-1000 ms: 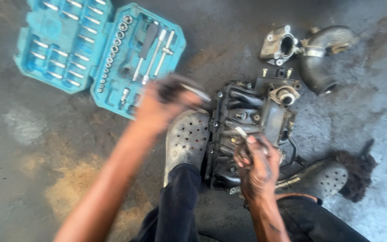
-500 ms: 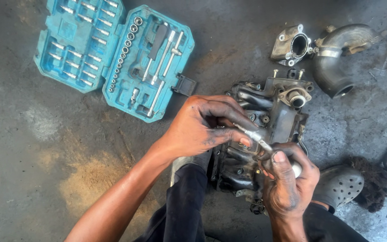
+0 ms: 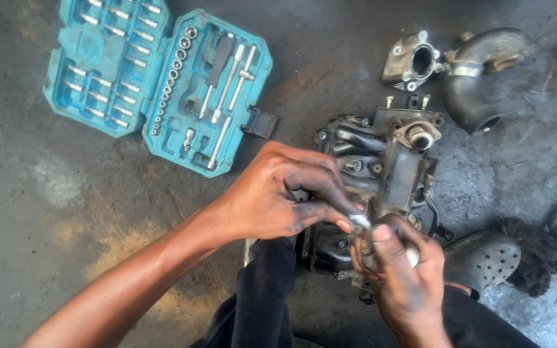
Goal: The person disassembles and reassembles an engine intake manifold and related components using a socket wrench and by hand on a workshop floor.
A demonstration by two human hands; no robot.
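While one open blue plastic socket case (image 3: 162, 84) lies nearby, two hands, left hand (image 3: 278, 193) and right hand (image 3: 401, 277), pinch one small silver metal tool (image 3: 362, 222) over one greasy dark engine manifold (image 3: 381, 161).

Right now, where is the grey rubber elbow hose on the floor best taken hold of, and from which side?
Probably at the bend of the elbow hose, coming from above. It lies flat with its curved back free. One end is clamped to a metal flange, and the other opens close to the engine part.

Upper left, the tool case (image 3: 107, 61) is smooth turquoise plastic holding bright polished metal sockets (image 3: 174, 74); the engine part (image 3: 381, 167) at centre is dull, grimy cast metal; the floor (image 3: 40, 212) is rough matt concrete; both hands look grease-smeared
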